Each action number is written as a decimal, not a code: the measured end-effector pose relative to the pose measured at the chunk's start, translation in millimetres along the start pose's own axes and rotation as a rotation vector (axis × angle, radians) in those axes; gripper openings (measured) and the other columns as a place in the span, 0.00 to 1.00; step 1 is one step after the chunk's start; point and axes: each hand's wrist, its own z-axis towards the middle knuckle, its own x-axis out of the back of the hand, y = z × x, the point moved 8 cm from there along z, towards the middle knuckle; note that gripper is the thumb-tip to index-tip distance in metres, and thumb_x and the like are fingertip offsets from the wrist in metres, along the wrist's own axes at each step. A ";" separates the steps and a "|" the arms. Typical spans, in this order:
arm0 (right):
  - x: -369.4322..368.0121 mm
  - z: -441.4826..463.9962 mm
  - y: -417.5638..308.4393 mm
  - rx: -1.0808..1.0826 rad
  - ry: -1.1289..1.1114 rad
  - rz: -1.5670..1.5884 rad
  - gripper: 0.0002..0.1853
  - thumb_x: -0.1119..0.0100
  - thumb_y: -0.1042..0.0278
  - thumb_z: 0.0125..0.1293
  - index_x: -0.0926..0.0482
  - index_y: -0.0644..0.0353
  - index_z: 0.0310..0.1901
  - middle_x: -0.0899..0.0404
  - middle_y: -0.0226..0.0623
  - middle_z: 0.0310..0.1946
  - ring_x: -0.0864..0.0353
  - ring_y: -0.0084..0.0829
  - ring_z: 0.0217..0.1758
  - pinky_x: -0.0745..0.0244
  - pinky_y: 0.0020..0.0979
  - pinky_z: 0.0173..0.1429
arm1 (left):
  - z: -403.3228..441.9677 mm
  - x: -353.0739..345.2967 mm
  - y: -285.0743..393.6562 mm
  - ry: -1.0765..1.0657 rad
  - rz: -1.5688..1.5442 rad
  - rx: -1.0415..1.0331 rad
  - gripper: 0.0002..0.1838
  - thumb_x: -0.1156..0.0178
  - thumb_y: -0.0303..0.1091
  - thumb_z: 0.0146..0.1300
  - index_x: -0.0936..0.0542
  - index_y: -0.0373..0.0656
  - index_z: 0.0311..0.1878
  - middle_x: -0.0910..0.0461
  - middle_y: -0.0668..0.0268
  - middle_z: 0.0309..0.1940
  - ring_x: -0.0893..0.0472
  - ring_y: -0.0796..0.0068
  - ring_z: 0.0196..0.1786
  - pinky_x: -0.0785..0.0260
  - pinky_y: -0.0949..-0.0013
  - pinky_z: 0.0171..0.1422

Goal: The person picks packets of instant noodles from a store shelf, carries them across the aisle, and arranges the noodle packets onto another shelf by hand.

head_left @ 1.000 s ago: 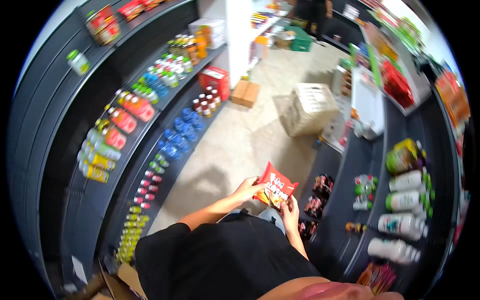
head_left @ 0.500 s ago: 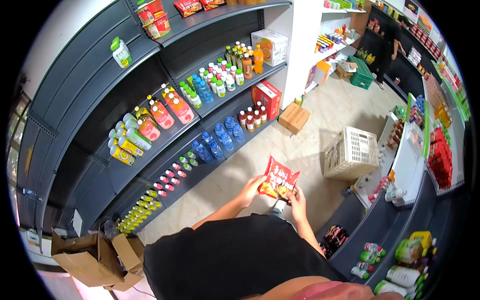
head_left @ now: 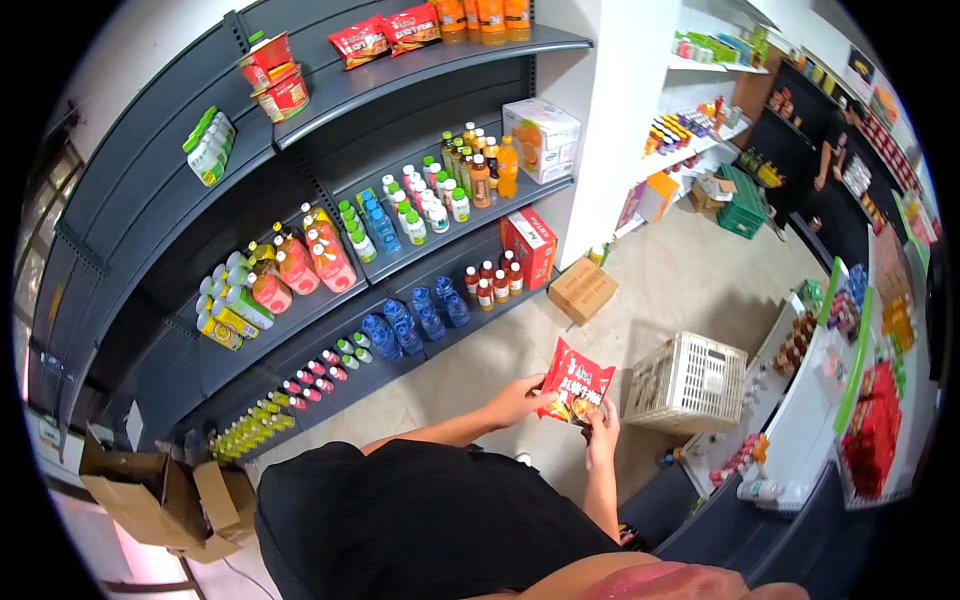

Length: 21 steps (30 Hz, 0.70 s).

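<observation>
One red pillow-shaped plastic packet [head_left: 577,384] pinched, left hand [head_left: 517,401] + right hand [head_left: 604,434]; likely holding step, next move needs gentle grip.

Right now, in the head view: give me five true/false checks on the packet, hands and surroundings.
1. The left hand and right hand both hold the red packet. True.
2. The white crate stands on a shelf. False: it is on the floor.
3. Two other red packets are on the top shelf. True.
4. The large carton at lower left is closed. False: its flaps stand open.
5. Blue bottles stand on the bottom shelf. True.
</observation>
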 end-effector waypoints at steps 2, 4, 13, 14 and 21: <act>-12.1 27.2 -12.2 0.048 -0.046 -0.013 0.30 0.37 0.67 0.70 0.32 0.57 0.73 0.18 0.23 0.40 0.22 0.15 0.38 0.33 0.19 0.38 | 9.5 12.7 11.1 -0.104 0.129 -0.003 0.31 0.37 0.42 0.74 0.30 0.37 0.74 0.15 0.62 0.53 0.18 0.74 0.52 0.25 0.67 0.60; -32.5 61.8 -25.0 0.095 -0.110 -0.074 0.31 0.37 0.75 0.69 0.34 0.62 0.73 0.18 0.28 0.42 0.21 0.17 0.42 0.28 0.21 0.43 | 30.0 42.9 9.7 -0.079 0.334 0.052 0.34 0.32 0.45 0.69 0.30 0.39 0.72 0.14 0.57 0.51 0.16 0.67 0.50 0.24 0.63 0.58; -211.6 212.0 -107.9 0.242 -0.290 -0.073 0.32 0.30 0.83 0.63 0.31 0.64 0.68 0.16 0.37 0.50 0.17 0.24 0.49 0.21 0.28 0.55 | 115.9 188.7 56.5 0.446 0.659 -0.097 0.32 0.30 0.51 0.64 0.25 0.41 0.64 0.14 0.45 0.42 0.15 0.42 0.45 0.23 0.49 0.50; -229.7 224.8 -122.4 0.288 -0.319 -0.118 0.32 0.30 0.83 0.63 0.31 0.64 0.67 0.16 0.37 0.50 0.17 0.24 0.50 0.21 0.27 0.55 | 123.1 204.1 65.4 0.499 0.625 -0.090 0.32 0.30 0.51 0.64 0.25 0.41 0.64 0.14 0.46 0.42 0.14 0.43 0.44 0.22 0.50 0.50; -344.7 283.0 -197.5 0.502 -0.544 -0.153 0.33 0.30 0.83 0.61 0.33 0.66 0.67 0.19 0.40 0.56 0.19 0.29 0.57 0.24 0.33 0.63 | 155.4 288.0 157.6 0.673 0.498 -0.416 0.26 0.24 0.41 0.57 0.20 0.41 0.56 0.13 0.54 0.39 0.13 0.51 0.41 0.21 0.57 0.50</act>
